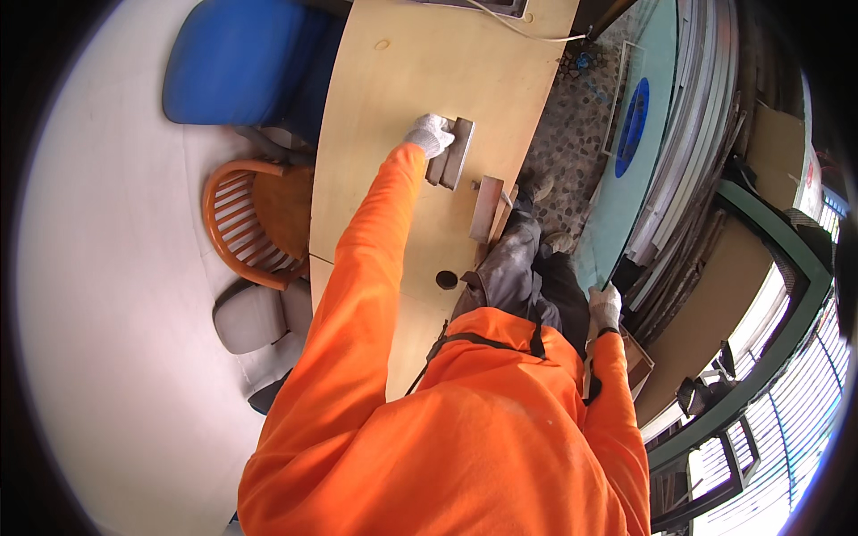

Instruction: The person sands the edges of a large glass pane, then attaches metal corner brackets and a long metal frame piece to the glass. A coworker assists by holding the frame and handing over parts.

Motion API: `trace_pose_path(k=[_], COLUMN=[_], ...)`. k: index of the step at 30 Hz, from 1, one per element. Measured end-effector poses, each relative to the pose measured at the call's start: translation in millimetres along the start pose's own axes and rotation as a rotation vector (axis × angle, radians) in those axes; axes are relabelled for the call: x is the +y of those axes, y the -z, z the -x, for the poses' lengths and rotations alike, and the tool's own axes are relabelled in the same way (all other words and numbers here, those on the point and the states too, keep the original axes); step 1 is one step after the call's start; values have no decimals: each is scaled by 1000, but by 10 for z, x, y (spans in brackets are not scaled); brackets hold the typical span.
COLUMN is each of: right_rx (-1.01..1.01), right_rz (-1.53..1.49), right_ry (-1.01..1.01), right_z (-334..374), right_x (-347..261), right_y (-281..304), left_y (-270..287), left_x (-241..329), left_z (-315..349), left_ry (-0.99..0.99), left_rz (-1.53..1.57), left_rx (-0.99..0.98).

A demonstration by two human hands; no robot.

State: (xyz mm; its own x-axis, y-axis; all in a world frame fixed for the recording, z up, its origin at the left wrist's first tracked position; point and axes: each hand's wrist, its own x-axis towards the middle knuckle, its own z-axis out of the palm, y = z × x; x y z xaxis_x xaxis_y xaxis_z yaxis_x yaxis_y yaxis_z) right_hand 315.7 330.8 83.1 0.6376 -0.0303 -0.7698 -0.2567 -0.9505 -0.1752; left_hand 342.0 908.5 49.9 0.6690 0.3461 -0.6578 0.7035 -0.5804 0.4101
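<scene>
Pale tabletop (429,71), blue chair (228,62); left hand (431,134) grips metal piece (460,152); right hand (606,308): hold unclear.

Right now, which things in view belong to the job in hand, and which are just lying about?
Likely in use, judging by the hands:
- grey flat piece at the left hand
- pale green panel by the right hand

Seemingly lying about:
- orange-brown chair
- blue chair
- white cable

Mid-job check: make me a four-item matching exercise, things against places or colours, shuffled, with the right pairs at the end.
1. left grip
2. right grip
3. slatted chair
4. round hole

A. orange-brown
B. by the near end of the greenish panel
C. in the tabletop
D. at the grey-brown bar

Pairs: 1-D, 2-B, 3-A, 4-C
</scene>
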Motion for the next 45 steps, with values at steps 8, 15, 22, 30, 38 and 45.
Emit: trace_pose_path(k=[8,15,22,30,38,45], right_rx=[-35,-40,263,214,-561,-267], right_rz=[-4,-221,-206,-749,-1355,-1197], right_ry=[30,66,228,403,189,341], right_z=[33,104,-152,-179,-163,221], right_x=[-32,-156,-473,-1315,-1368,-1660], right_y=[48,169,414,1121,1064,1196], left_y=[569,331,-79,-568,-957,-1210], left_x=[886,1358,1932,2237,2402,2345], left_z=[143,297,621,801,879,838], left_ry=[-91,-120,-129,-85,-122,-160], left_rz=[577,744,785,818,1305,1326], left_rx=[-114,-225,-319,-409,-695,-856])
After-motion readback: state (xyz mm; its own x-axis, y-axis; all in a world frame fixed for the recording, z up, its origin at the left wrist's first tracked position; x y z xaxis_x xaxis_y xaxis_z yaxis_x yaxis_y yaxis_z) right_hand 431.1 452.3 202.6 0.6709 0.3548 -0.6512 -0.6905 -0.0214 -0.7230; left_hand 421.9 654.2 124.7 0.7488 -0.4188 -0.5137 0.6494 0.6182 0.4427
